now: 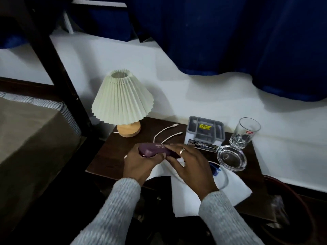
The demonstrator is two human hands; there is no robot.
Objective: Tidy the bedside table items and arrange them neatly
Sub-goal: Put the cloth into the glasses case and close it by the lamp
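A dark purple case [153, 149] with pale lettering is held above the middle of the dark wooden bedside table [99, 160]. My left hand [138, 164] grips its left end from below. My right hand [190, 165], with a ring on one finger, curls its fingers over the case's right end. Behind the case lies a white cable [166, 132] in a loop. A grey organiser box [205, 133] stands at the back. To its right are a clear drinking glass [245, 132] and a glass ashtray [231, 158]. White paper sheets [187, 198] lie under my hands.
A lamp with a pleated pale green shade [122, 99] and wooden base stands at the table's back left. A bed [31, 131] with a dark frame is on the left. Blue curtains [230, 41] hang behind. A round bin [290, 214] sits low right.
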